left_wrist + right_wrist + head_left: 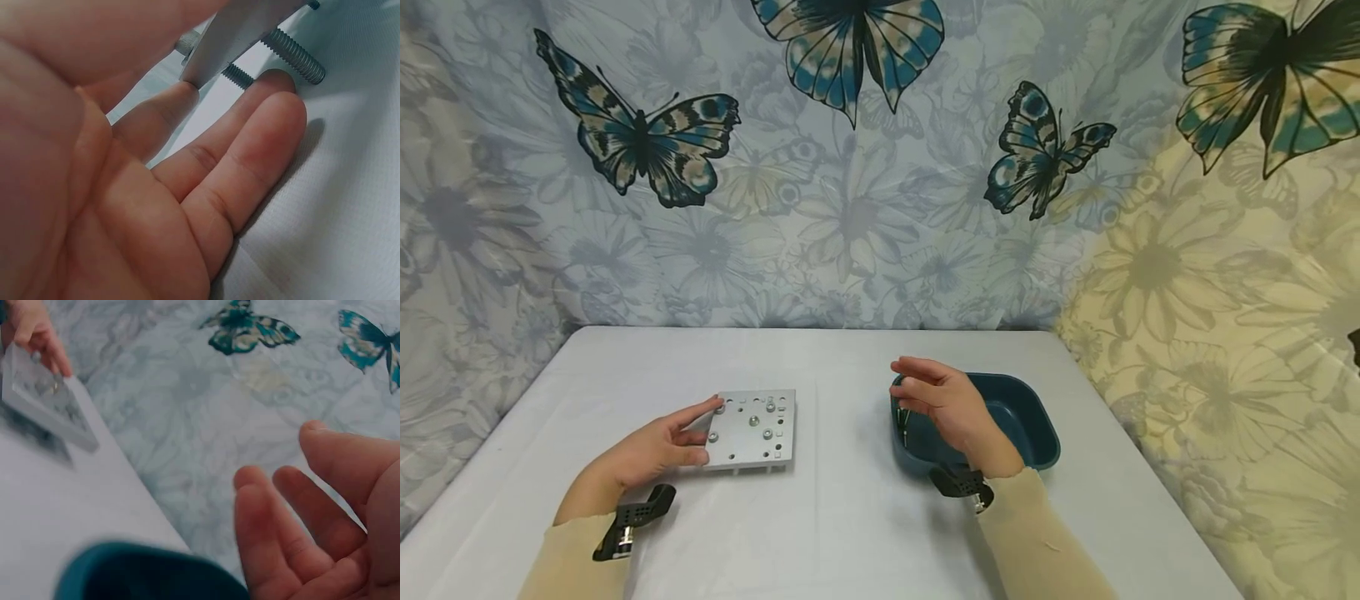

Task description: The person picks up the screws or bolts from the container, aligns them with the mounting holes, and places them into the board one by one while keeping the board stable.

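Plainly, the left hand [655, 450] pinches the drilled metal plate [741, 437] by its nine o'clock edge, index fingertip near the plate's ten o'clock corner and thumb at about eight. The plate lies at three o'clock from that hand, bolts [767, 434] standing in its upper face. In the left wrist view, a threaded shank [297, 57] projects beneath the plate at about one o'clock from the nearest outstretched fingertip; whether they touch, I cannot tell. The right hand [951, 408], fingers loosely bent and spread with nothing visible between them, hovers over the ten o'clock side of the dark teal bin [1026, 396], the plate well apart towards eight o'clock.
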`<state>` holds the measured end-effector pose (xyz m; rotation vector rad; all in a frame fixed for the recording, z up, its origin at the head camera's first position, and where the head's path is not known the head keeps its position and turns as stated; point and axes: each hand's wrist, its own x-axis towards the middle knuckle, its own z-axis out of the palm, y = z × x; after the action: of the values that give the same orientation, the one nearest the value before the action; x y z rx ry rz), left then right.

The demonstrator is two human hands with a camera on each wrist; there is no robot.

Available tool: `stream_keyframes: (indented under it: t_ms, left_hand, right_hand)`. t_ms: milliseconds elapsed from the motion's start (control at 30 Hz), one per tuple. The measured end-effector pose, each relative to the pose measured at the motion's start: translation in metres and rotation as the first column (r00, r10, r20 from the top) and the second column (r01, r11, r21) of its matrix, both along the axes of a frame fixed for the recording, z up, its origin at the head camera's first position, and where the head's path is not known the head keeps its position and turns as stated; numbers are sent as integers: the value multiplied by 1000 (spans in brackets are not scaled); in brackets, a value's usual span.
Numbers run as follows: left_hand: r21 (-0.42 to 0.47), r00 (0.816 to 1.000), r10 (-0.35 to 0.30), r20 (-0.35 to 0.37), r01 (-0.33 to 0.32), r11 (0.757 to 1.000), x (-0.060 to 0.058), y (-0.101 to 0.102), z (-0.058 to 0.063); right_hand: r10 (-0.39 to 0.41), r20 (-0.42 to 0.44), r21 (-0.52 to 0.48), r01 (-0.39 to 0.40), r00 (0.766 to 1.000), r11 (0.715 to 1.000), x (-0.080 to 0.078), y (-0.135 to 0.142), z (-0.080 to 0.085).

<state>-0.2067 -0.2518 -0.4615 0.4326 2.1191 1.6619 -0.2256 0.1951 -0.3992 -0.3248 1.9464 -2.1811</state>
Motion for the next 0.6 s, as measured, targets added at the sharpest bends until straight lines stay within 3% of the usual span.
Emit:
stream_keyframes:
  t_ms: [133,200,300,400,533,600]
  left_hand:
    - [17,1000,-7,2,7,1000,0,-1,2]
    - [19,1000,-7,5,7,1000,0,-1,2]
    - [27,1000,-8,15,7,1000,0,-1,2]
    - [39,1000,-8,25,7,999,1,-1,2]
    - [47,1000,-9,28,7,999,1,-1,2]
    - [43,1000,-8,26,7,999,1,-1,1]
  right_hand:
    - [-12,-13,129,14,1000,992,3,24,-7]
    - [-20,-6,239,20,1000,971,5,32,-11]
    - [7,-8,449,-2,1000,893,6,37,-15]
    - [88,-29,620,-51,996,783,5,38,-18]
    - [185,-47,729,-93,982,679,0,35,-23]
    - [216,-51,759,-103,975,643,-2,33,-26]
